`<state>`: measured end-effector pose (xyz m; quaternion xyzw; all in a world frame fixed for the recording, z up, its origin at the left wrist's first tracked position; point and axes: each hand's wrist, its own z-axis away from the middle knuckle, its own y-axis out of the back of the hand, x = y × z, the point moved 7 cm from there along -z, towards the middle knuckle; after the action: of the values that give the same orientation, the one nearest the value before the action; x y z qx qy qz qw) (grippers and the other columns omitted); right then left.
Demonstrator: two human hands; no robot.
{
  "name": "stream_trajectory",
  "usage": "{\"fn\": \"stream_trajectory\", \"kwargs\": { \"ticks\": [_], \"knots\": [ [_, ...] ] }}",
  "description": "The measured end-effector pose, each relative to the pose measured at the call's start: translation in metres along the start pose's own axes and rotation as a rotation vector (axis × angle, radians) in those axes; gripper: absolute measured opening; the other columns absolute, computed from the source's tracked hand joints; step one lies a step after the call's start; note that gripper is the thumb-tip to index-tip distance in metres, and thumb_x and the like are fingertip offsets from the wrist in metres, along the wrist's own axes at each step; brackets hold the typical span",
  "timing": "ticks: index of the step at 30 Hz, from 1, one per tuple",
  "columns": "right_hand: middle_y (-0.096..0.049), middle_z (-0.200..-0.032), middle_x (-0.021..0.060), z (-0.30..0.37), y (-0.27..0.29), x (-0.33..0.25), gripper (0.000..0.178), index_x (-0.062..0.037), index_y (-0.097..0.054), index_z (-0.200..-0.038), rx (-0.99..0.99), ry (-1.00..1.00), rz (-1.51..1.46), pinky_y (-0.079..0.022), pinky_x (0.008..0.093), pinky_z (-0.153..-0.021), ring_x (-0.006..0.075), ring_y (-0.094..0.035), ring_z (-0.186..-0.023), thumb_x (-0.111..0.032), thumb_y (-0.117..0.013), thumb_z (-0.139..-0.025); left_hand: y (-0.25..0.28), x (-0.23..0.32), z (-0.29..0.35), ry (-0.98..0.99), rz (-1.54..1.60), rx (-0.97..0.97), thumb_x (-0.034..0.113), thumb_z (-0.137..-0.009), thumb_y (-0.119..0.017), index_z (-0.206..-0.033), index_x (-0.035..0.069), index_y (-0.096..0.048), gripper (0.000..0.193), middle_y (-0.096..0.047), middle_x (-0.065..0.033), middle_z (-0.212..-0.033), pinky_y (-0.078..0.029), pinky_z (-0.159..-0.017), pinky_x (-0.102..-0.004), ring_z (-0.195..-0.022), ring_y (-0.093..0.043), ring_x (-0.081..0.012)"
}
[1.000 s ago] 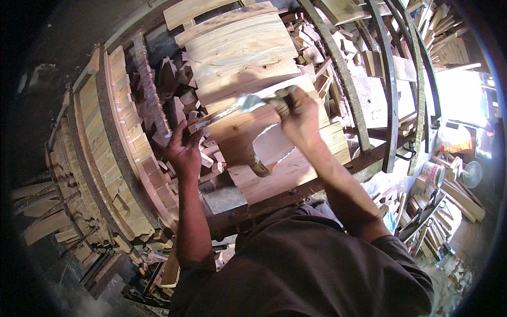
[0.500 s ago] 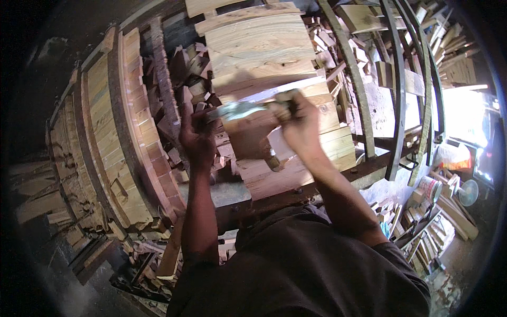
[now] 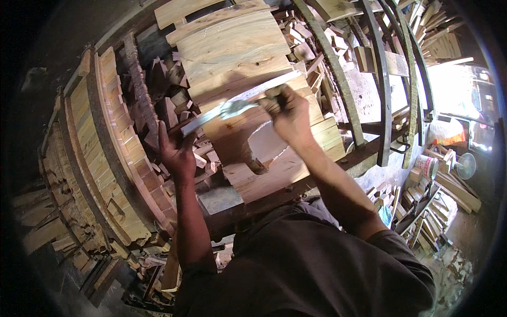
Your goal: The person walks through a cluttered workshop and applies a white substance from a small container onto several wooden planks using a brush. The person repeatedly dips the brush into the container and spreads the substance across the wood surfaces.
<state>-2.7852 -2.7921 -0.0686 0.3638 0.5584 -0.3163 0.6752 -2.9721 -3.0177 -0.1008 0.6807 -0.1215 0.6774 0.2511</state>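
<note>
My right hand (image 3: 288, 113) is closed around the dark handle of a brush-like tool (image 3: 268, 103). Its pale, wet-looking head (image 3: 236, 109) is smeared by motion and lies against a narrow wooden strip (image 3: 203, 120) coated in something white. My left hand (image 3: 178, 153) grips the strip's left end between thumb and fingers. Below the strip, on the wooden panel (image 3: 232, 58), lies a pale, flat-sided object (image 3: 268, 141) with a brown, rounded end; I cannot make out its kind.
Dark metal bars (image 3: 338, 79) cross the rack on the right. Jointed wood panels (image 3: 97, 142) stand on the left between more bars. Offcuts (image 3: 171, 100) are heaped under the rack. A bucket (image 3: 426, 166), a small fan (image 3: 465, 166) and loose slats (image 3: 457, 193) sit at the right.
Both hands have shifted left in the picture along with the strip and tool. The whole scene has also slid left and tilted slightly as the view turned.
</note>
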Motion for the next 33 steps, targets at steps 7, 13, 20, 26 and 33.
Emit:
{"fn": "stream_trajectory", "kwargs": {
  "ticks": [7,13,20,26,33],
  "knots": [
    [-0.071,-0.080,0.0083,-0.072,0.122,0.069,0.015,0.0022,-0.068,-0.093,0.258,-0.004,0.546,-0.051,0.0257,-0.068,0.0097,-0.063,-0.073,-0.009,-0.073,-0.086,-0.004,0.008,-0.003,0.007,-0.011,-0.004,-0.010,-0.085,-0.066,-0.152,-0.002,-0.017,0.083,-0.064,-0.0204,-0.117,-0.053,-0.091,-0.0347,-0.105,-0.063,-0.0243],
    [-0.072,-0.090,0.0191,-0.093,0.180,0.078,0.025,-0.0039,-0.071,-0.097,0.419,-0.063,0.874,-0.053,0.0441,-0.079,0.0370,-0.069,-0.089,-0.024,-0.072,-0.083,-0.002,0.010,-0.007,-0.007,-0.045,-0.026,-0.005,-0.088,-0.066,-0.149,-0.007,-0.020,0.077,-0.064,-0.0205,-0.122,-0.052,-0.094,-0.0364,-0.110,-0.062,-0.0257],
    [-0.072,-0.087,0.0150,-0.024,0.163,0.041,0.015,-0.0013,-0.068,-0.097,0.168,-0.037,0.656,-0.053,0.0354,-0.073,0.0233,-0.067,-0.081,-0.013,-0.070,-0.088,0.008,-0.012,-0.008,0.038,-0.006,-0.016,-0.004,-0.088,-0.067,-0.145,-0.008,-0.031,0.067,-0.064,-0.0193,-0.122,-0.050,-0.097,-0.0362,-0.109,-0.061,-0.0240],
    [-0.070,-0.089,0.0197,0.062,0.075,0.053,0.043,-0.0065,-0.058,-0.128,-0.383,-0.063,0.828,-0.054,0.0394,-0.073,0.0350,-0.069,-0.081,-0.025,-0.068,-0.090,0.013,-0.029,-0.017,0.097,0.089,-0.009,-0.004,-0.085,-0.070,-0.140,-0.008,-0.041,0.062,-0.061,-0.0194,-0.124,-0.049,-0.098,-0.0345,-0.112,-0.060,-0.0228],
    [-0.072,-0.083,0.0162,-0.001,0.119,0.077,0.051,-0.0044,-0.053,-0.135,-0.094,-0.120,0.547,-0.056,0.0366,-0.072,0.0252,-0.072,-0.079,-0.017,-0.067,-0.088,0.009,-0.033,-0.021,0.219,0.229,0.090,0.005,-0.087,-0.065,-0.113,-0.008,-0.061,0.029,-0.067,-0.0113,-0.103,-0.054,-0.083,-0.0327,-0.087,-0.066,-0.0210]
  ]
}}
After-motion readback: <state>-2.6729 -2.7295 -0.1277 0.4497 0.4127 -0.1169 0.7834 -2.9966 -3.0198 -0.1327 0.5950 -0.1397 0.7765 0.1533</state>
